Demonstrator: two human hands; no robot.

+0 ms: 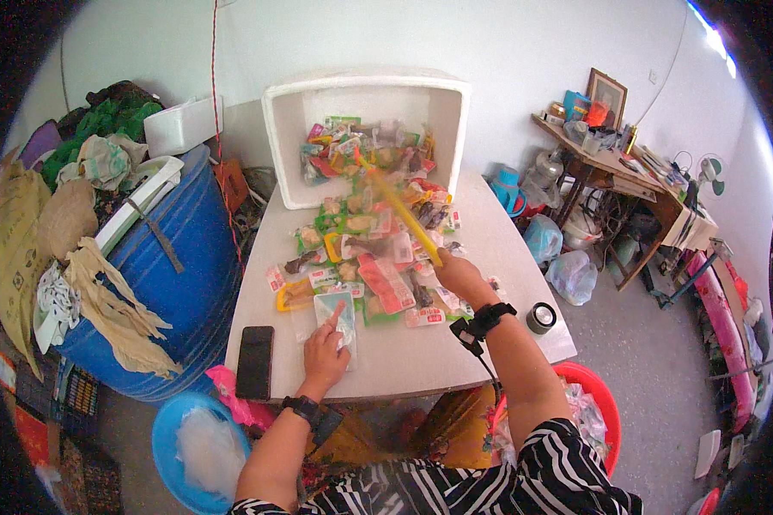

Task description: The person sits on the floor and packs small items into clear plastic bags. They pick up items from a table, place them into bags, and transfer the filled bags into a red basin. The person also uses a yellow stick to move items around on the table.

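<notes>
My right hand (459, 276) grips a yellow stick (404, 215), blurred, whose far end reaches over the packets at the styrofoam box's opening (271, 146). My left hand (326, 350) rests with fingers apart on pale plastic packaging (344, 330) near the table's front. Many small sealed food packets in green, yellow and red spill from the tipped box across the white tabletop (515, 343), including a red-and-white packet (385, 283) between my hands. A black phone (254, 360) lies left of my left hand; a small dark cylindrical object (541, 318) stands right of my right wrist.
A blue barrel (172, 283) piled with cloths and nets stands left. A blue basin (167, 451) with clear plastic and a red basin (601, 412) with wrappers sit below the table. A cluttered wooden desk (627, 176) and pink folded bedding (713, 300) are at right, a white wall behind.
</notes>
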